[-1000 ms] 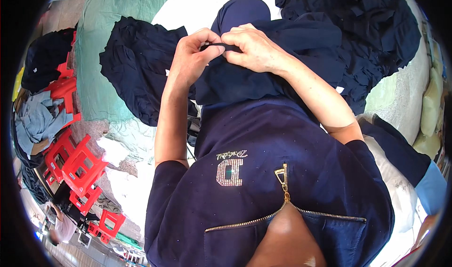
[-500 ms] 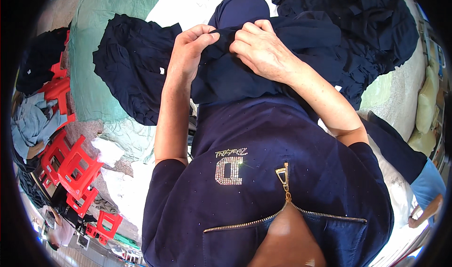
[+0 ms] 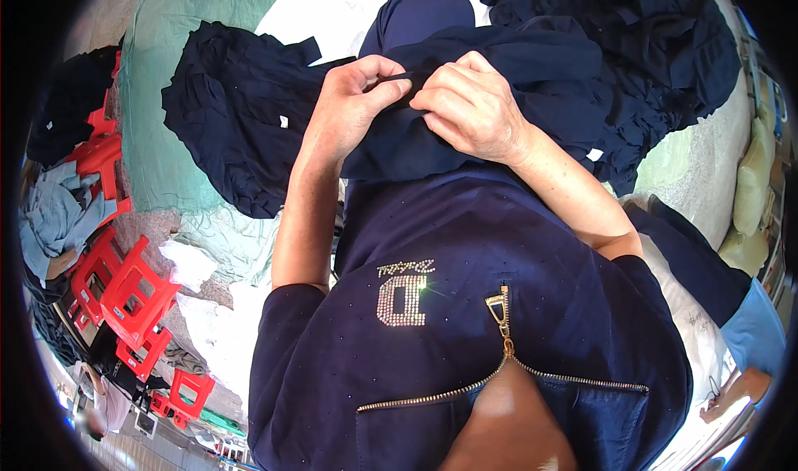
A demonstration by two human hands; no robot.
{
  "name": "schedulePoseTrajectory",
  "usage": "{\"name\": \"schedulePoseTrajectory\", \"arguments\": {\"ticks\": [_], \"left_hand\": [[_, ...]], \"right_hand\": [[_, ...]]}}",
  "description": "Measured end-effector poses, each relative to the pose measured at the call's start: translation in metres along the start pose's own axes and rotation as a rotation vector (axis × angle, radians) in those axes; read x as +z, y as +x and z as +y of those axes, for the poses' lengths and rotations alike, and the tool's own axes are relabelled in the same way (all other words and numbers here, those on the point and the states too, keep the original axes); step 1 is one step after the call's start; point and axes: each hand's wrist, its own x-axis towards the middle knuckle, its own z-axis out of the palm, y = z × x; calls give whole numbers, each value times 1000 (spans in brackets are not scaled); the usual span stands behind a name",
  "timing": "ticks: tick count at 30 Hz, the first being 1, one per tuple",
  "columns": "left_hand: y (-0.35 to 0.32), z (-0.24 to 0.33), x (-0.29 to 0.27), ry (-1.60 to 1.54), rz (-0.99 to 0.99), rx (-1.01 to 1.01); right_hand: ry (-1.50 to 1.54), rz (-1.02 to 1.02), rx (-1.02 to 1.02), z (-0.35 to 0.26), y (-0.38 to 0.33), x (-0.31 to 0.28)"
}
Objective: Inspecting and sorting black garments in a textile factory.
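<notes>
A dark navy garment (image 3: 391,145) lies across my lap, its folds bunched up between my hands. My left hand (image 3: 353,97) pinches an edge of it between thumb and fingers. Close beside it, my right hand (image 3: 474,109) is closed on the same cloth, knuckles up and fingertips mostly hidden. A narrow strip of the fabric shows between the two hands. Beyond the garment, my navy-covered knee (image 3: 420,14) rises.
Crumpled dark garments lie to the left (image 3: 233,113) and in a large heap at the right (image 3: 623,55). Green sheeting (image 3: 166,138) covers ground at the left. Red plastic stools (image 3: 137,296) stand farther left, some under clothes. A person's arm (image 3: 740,396) shows at the lower right.
Both hands have come slightly nearer to my body. My left hand has moved right, toward my right hand, still pinching the cloth.
</notes>
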Motion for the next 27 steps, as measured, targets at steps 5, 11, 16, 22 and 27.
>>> {"name": "schedulePoseTrajectory", "arguments": {"ticks": [5, 11, 16, 22, 27], "left_hand": [[-1, -5, -2, -13, -34, -17], [-7, 0, -1, -22, -65, -8], [-9, 2, 0, 131, -63, 43], [-15, -2, 7, 117, -21, 79], [-15, -6, 3, 184, -45, 158]], "right_hand": [[22, -10, 28, -1, -3, -2], [-66, 43, 30, 0, -8, -1], [-97, 114, 7, 1, -8, 6], [-52, 75, 53, 1, -9, 7], [94, 44, 195, -6, -7, 4]]}}
